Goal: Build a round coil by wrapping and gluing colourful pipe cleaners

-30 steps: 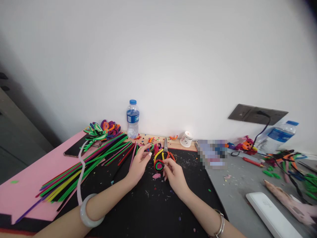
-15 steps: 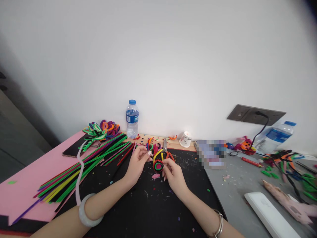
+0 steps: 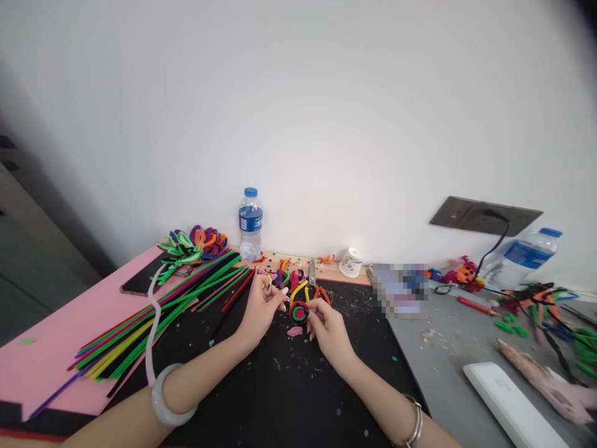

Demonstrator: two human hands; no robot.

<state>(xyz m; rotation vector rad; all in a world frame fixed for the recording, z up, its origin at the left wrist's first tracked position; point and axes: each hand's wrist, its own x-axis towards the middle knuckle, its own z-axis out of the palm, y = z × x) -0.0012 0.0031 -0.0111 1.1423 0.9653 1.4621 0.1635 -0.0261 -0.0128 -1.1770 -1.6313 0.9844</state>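
Between my hands is a round coil of pipe cleaner (image 3: pixel 299 313), red and black outside with green and pink rings inside. My right hand (image 3: pixel 330 326) pinches its right edge between thumb and fingers. My left hand (image 3: pixel 261 311) is closed just left of the coil, thumb against fingertips; what it pinches is too small to make out. A small pale yellow bit shows by its knuckles. Below the coil lies a pink oval piece (image 3: pixel 295 331) on the black mat (image 3: pixel 289 398). Yellow-handled scissors or pliers (image 3: pixel 312 274) lie just behind the coil.
Long pipe cleaners (image 3: pixel 153 330) spread on the left over a pink sheet (image 3: pixel 51 348), by a phone (image 3: pixel 140 281) and looped bundles (image 3: pixel 191 246). A water bottle (image 3: pixel 250 225) and paper cup (image 3: pixel 351 262) stand along the wall. At right are a white case (image 3: pixel 510 398) and a cord (image 3: pixel 492 252).
My left hand has shifted slightly, its fingertips a little lower and nearer the coil, and a yellow bit now shows at its fingers. My right hand keeps hold of the coil.
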